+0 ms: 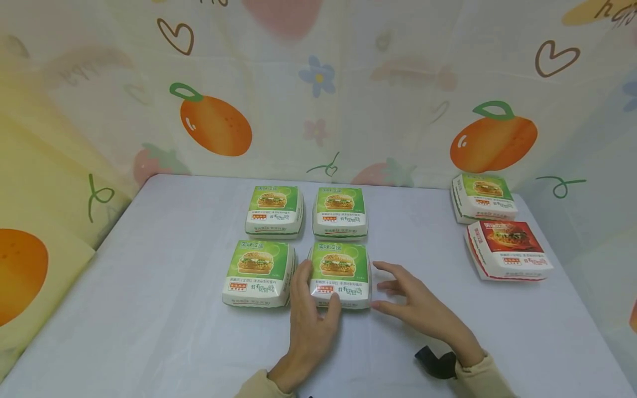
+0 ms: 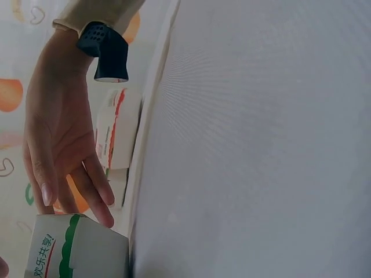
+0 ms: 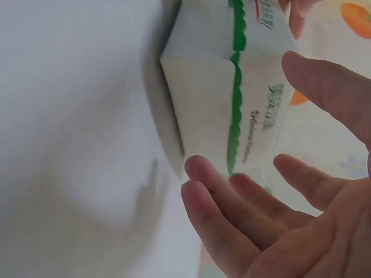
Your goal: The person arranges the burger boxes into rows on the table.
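A green-and-white burger box [image 1: 340, 275] sits at the front right of a two-by-two group on the white table. My left hand [image 1: 311, 315] lies against its left side, fingers stretched along the edge and thumb at the front. To the right of the same box is my right hand [image 1: 415, 304], its fingers spread and fingertips close to the side wall. In the right wrist view, the right hand [image 3: 290, 223] faces the box's white side [image 3: 200, 110] with an empty palm. The left wrist view shows the right hand's loose fingers beside the box corner [image 2: 95, 249]; most of the left hand is outside that view.
Green boxes stand at the front left [image 1: 259, 273], back left [image 1: 274, 211] and back right [image 1: 340, 213] of the group. At the table's far right are another green box [image 1: 484, 198] and a red box [image 1: 510, 250]. A patterned curtain [image 1: 278, 72] hangs behind.
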### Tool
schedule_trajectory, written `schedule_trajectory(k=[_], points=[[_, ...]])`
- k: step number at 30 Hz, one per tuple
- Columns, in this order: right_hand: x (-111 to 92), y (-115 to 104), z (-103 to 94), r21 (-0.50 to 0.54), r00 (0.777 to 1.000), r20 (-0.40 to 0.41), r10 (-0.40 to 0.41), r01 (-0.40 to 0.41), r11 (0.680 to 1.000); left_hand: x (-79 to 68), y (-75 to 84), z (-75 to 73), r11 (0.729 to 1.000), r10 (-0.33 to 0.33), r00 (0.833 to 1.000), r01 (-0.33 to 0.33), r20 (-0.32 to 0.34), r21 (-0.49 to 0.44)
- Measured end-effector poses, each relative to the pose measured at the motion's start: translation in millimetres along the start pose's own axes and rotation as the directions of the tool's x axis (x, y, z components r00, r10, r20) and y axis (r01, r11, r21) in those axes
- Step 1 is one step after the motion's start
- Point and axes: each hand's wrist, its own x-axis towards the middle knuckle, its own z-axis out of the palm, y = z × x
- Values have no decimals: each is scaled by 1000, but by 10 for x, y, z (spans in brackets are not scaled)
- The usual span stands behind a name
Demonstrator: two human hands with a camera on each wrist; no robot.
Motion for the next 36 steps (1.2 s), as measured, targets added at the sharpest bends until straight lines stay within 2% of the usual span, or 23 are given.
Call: schedule_trajectory(k=[8, 16, 20, 26, 36], points=[[-31, -10, -128, -40, 1000, -2, 15, -15, 999, 26, 40, -23, 995, 95, 995, -95, -16, 4], [-92, -26, -279, -49, 1000, -21, -7, 6, 999, 41, 170, 1, 976, 219, 976, -219, -3, -20], [-131, -14, -384, -80, 998, -56, 0, -5, 997, 43, 283, 59, 967, 256, 966, -255, 41, -32], [-194, 16, -563, -137, 993, -120, -4, -13, 990, 51, 455, 166, 959, 280, 953, -272, 117, -74], [-284, 83, -778, -166, 983, -184, 23, -54, 985, 105, 715, 445, 945, 328, 922, -319, 208, -76]])
